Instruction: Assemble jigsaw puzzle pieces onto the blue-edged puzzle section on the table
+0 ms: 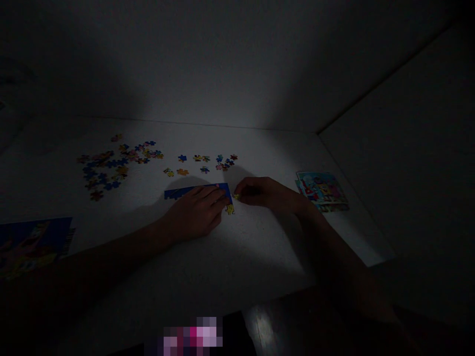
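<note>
No legible text anywhere in view; the light is too low and the print too small; the colourful printed cards (322, 192) at the right of the table show blocks of colour and what may be lettering, but no word or number can be made out; the dark blue printed sheet (33, 247) at the left carries a narrow striped edge (67, 241), possibly a barcode, with no digits readable; the loose jigsaw pieces (181, 158) show only colour; the pixelated patch (191, 337) at the bottom edge is unreadable.
</note>
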The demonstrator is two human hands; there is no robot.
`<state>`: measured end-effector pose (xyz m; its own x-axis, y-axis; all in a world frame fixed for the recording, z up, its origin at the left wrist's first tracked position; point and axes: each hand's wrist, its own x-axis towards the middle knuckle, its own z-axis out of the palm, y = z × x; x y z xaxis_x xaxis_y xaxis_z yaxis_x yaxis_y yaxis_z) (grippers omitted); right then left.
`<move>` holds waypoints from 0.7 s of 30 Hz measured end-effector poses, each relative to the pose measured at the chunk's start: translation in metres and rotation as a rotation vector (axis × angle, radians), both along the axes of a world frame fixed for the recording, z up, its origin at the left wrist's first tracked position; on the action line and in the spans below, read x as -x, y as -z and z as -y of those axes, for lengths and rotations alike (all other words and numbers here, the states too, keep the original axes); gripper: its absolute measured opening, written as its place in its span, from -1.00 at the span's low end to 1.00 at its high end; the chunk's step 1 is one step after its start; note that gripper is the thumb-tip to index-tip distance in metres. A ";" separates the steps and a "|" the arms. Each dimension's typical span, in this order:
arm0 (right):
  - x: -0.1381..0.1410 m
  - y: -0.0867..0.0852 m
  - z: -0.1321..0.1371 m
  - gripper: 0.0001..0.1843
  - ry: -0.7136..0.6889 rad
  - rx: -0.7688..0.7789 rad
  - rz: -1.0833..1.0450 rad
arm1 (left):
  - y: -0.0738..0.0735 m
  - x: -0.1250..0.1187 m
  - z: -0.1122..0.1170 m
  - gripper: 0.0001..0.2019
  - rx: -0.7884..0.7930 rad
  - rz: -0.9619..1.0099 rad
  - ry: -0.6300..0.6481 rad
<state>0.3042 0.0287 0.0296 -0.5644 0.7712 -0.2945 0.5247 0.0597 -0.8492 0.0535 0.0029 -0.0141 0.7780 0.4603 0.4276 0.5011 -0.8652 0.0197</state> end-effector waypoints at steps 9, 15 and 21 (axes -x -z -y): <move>-0.004 0.005 -0.001 -0.74 -0.040 0.014 -0.008 | 0.000 0.000 -0.001 -0.73 -0.032 -0.006 0.006; -0.005 0.008 -0.002 -0.73 -0.041 -0.032 0.005 | -0.001 0.001 -0.002 -0.72 -0.040 0.014 0.023; 0.001 0.005 0.003 -0.83 0.026 -0.123 0.048 | -0.002 0.001 -0.003 -0.71 0.018 -0.023 0.128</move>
